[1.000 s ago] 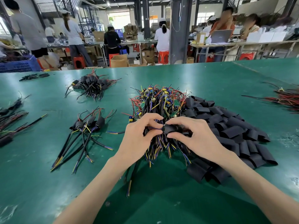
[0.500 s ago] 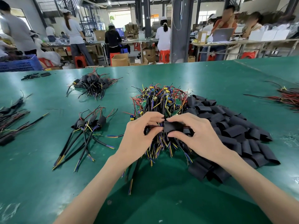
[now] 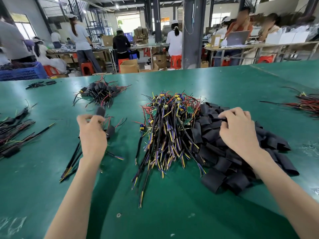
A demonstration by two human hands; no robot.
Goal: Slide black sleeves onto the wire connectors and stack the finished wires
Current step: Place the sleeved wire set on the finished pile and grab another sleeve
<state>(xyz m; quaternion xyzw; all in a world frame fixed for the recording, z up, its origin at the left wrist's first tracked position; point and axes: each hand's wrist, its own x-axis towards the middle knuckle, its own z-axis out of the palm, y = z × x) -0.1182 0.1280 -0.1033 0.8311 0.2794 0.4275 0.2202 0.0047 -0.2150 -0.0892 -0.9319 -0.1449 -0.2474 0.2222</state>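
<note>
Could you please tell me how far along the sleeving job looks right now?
Done: a small stack of sleeved wires under the left hand, plus another heap farther back. In hand: the left hand is at that stack, a blurred sleeved wire at its fingers; the right hand pinches a sleeve from the loose pile. Left: a large heap of bare wires.

Factory assembly hall. Workers in white caps point(image 3: 174, 40) are standing and sitting at long benches point(image 3: 259, 46) across the open floor, with red plastic stools point(image 3: 176, 60) sitting beside them. Cardboard boxes point(image 3: 128, 66) and a blue crate point(image 3: 22, 73) are sitting among the rows; a steel column point(image 3: 193, 40) is rising toward bare roof framing point(image 3: 103, 4). Batches of wire harnesses point(image 3: 169, 128) and a heap of black sleeves point(image 3: 224, 163) are lying on a wide green surface point(image 3: 224, 80)
</note>
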